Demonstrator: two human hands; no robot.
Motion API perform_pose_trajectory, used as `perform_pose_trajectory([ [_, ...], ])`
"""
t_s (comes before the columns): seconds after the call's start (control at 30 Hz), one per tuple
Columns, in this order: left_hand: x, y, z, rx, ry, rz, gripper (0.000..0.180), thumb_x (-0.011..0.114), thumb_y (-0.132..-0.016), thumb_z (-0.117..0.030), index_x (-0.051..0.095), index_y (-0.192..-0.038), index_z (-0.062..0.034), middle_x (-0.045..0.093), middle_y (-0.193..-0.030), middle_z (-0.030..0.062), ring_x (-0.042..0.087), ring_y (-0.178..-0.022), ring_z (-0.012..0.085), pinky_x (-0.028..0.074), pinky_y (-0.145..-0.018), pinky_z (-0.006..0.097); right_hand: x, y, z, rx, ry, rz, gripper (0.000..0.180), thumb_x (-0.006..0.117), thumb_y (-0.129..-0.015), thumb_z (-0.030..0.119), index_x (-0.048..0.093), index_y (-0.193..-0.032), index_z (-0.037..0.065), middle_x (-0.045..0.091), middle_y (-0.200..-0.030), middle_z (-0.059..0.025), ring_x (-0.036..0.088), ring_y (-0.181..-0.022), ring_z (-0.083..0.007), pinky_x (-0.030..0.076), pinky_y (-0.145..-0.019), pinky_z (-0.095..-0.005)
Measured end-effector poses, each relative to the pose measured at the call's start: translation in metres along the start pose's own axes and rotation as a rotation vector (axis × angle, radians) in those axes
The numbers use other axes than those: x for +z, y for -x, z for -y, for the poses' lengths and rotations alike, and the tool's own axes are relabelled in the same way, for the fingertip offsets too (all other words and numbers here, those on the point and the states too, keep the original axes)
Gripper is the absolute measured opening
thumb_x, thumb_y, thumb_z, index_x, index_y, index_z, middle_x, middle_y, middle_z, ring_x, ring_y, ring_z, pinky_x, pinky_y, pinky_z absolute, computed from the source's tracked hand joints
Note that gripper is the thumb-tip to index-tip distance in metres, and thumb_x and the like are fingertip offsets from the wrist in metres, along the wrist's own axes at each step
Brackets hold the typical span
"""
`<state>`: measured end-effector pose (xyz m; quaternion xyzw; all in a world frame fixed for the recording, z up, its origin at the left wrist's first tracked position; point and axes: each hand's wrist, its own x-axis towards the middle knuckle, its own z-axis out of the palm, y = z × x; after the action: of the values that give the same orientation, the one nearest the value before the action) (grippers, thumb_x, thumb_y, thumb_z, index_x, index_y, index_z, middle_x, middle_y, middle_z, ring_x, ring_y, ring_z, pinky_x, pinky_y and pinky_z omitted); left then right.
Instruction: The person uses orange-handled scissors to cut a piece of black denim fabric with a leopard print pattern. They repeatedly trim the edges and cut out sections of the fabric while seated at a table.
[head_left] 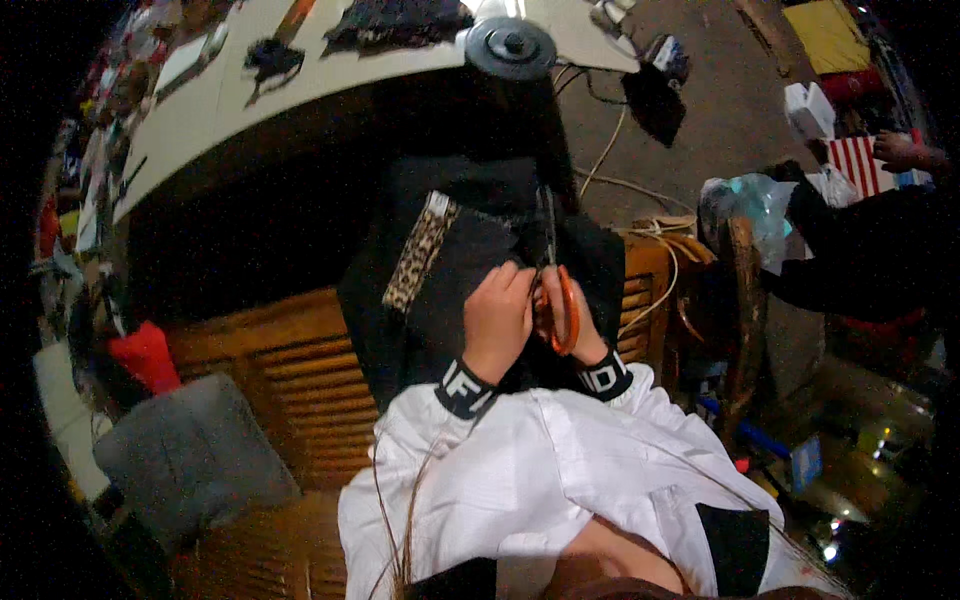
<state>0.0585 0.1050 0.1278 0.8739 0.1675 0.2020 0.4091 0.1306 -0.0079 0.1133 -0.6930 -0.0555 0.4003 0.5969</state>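
Over my lap lies dark cloth (470, 240), with a leopard-print strip (415, 260) that has a pale patch at its upper end. My left hand (497, 312) is closed at the cloth's right edge, its fingertips pinching the fabric. Close beside it, my right hand (588, 328) grips orange-handled scissors (569, 305). The dark blades point away from me, along the right side of the cloth. Whether they touch the fabric is too dark to make out.
Ahead stands a pale table (330, 95) carrying a round grey disc (511, 47) and dark fabric (395, 25). I sit on a slatted wooden bench (300, 350) with a grey cushion (195, 450) at left. Cords (610, 140) trail on the right, where another person's hand (897, 150) shows.
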Motion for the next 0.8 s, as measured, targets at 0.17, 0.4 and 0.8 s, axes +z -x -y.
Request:
perform_pose_trajectory([
  [0.17, -0.002, 0.005, -0.003, 0.059, -0.044, 0.021, 0.024, 0.060, -0.070, 0.001, 0.060, -0.094, -0.0033, 0.053, -0.081, 0.0123, 0.056, -0.075, 0.0324, 0.046, -0.062, 0.039, 0.000, 0.003, 0.001, 0.136, -0.231, -0.035, 0.035, 0.048, -0.092, 0.046, 0.050, -0.091, 0.012, 0.046, -0.066, 0.0042, 0.047, -0.054, -0.0057, 0.037, -0.043, -0.0185],
  [0.4, -0.009, 0.006, -0.010, 0.063, -0.070, 0.054, 0.029, 0.060, -0.069, 0.002, 0.060, -0.098, -0.0018, 0.053, -0.082, 0.0115, 0.056, -0.078, 0.0298, 0.048, -0.065, 0.037, -0.001, -0.003, 0.007, 0.030, -0.160, -0.042, 0.031, 0.050, -0.092, 0.045, 0.048, -0.085, 0.015, 0.042, -0.060, 0.0053, 0.043, -0.047, -0.0048, 0.036, -0.041, -0.0186],
  [0.8, -0.019, 0.004, -0.019, 0.023, -0.091, 0.062, 0.024, 0.059, -0.074, 0.003, 0.059, -0.097, -0.0010, 0.052, -0.081, 0.0151, 0.056, -0.075, 0.0340, 0.046, -0.063, 0.039, 0.002, -0.012, 0.003, -0.043, -0.212, 0.019, 0.029, 0.050, -0.093, 0.040, 0.048, -0.083, 0.013, 0.043, -0.063, 0.0039, 0.044, -0.050, -0.0046, 0.036, -0.042, -0.0187],
])
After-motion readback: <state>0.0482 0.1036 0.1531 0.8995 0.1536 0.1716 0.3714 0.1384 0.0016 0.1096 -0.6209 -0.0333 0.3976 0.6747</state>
